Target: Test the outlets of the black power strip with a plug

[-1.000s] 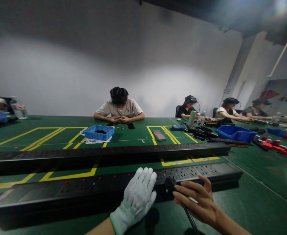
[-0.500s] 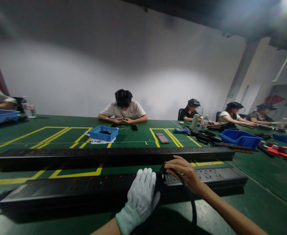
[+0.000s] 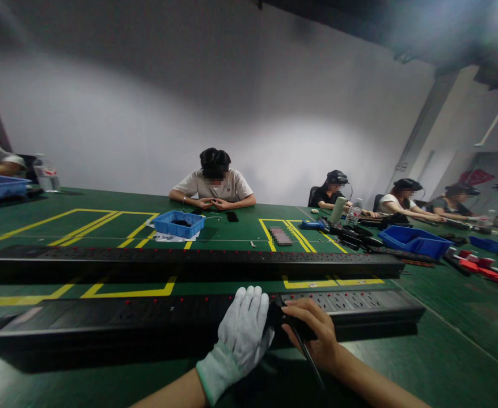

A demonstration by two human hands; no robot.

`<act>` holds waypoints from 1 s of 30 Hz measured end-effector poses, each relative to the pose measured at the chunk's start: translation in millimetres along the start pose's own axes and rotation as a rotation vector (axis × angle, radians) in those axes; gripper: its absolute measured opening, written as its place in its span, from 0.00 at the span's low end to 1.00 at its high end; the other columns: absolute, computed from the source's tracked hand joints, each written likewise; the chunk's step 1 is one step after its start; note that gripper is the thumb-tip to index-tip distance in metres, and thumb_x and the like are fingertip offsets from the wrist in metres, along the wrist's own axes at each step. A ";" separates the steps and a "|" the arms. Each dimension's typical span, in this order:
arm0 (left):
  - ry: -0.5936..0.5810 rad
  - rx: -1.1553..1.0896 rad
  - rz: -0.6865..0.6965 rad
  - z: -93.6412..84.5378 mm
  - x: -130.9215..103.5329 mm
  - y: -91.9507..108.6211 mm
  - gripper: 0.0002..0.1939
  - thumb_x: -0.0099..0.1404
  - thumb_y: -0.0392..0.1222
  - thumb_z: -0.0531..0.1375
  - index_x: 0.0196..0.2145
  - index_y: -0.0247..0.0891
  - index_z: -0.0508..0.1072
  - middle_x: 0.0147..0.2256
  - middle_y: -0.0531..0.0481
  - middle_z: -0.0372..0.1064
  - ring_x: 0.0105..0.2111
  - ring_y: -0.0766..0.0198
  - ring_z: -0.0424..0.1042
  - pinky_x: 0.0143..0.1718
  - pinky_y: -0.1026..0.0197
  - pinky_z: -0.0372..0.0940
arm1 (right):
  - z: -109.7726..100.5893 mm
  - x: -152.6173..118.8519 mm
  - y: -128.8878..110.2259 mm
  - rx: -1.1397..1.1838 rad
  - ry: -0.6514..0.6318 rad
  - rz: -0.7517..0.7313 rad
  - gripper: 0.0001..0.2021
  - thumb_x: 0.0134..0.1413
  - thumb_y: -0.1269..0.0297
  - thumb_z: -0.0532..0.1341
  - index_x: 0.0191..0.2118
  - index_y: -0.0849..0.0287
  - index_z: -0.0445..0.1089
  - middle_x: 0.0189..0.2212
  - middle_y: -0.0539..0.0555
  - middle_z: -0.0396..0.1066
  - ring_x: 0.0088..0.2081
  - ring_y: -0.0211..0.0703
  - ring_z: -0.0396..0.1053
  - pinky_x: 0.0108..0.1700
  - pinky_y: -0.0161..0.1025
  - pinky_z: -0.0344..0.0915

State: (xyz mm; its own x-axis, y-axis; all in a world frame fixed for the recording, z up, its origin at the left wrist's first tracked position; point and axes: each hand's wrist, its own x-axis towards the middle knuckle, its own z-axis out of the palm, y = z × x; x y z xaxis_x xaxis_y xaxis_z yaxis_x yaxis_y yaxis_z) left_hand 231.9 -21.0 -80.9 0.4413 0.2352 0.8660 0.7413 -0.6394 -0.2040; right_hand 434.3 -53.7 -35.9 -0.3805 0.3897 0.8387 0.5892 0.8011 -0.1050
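Note:
A long black power strip (image 3: 104, 326) with red indicator dots and rows of sockets lies across the green table in front of me. My left hand (image 3: 243, 331), in a grey-white glove, rests flat on its middle with the fingers stretched out. Just right of the glove, my bare right hand (image 3: 317, 334) grips a black plug (image 3: 278, 305) low over the sockets. The plug's black cable (image 3: 308, 360) hangs down towards me. Whether the plug's pins sit in a socket is hidden by my hands.
A second long power strip (image 3: 125, 259) lies parallel behind the first. Beyond it are a light-blue bin (image 3: 176, 228) and a phone-like object (image 3: 281, 236). Darker blue bins (image 3: 414, 243) and tools stand at right. A person (image 3: 215, 181) sits opposite; others sit at both sides.
My right hand has moved down and slightly left with the plug, tilting lower over the strip. The cable now hangs straighter. My gloved left hand stays on the strip.

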 end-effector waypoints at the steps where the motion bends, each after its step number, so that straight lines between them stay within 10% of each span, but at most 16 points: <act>1: -0.002 -0.006 0.003 0.4 -0.4 0.1 0.26 0.65 0.43 0.55 0.57 0.26 0.65 0.54 0.31 0.66 0.56 0.44 0.64 0.54 0.43 0.63 | 0.8 -4.4 -2.3 -0.010 -0.012 0.005 0.18 0.55 0.74 0.61 0.52 0.54 0.69 0.40 0.56 0.73 0.42 0.45 0.74 0.43 0.41 0.75; 30: -0.163 -0.070 0.103 -0.4 -3.6 -3.5 0.27 0.65 0.36 0.55 0.60 0.27 0.61 0.59 0.35 0.61 0.60 0.46 0.59 0.60 0.42 0.59 | 15.5 -24.6 -7.3 -0.092 -0.025 0.075 0.23 0.54 0.78 0.55 0.54 0.54 0.64 0.45 0.58 0.64 0.53 0.49 0.67 0.52 0.47 0.72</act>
State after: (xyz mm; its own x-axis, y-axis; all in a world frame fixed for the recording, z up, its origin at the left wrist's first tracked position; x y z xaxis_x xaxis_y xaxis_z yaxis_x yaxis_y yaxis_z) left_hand 227.5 -19.9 -83.1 0.5929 0.2778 0.7558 0.6539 -0.7139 -0.2506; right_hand 428.3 -62.1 -64.1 -0.3499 0.4589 0.8167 0.6788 0.7250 -0.1165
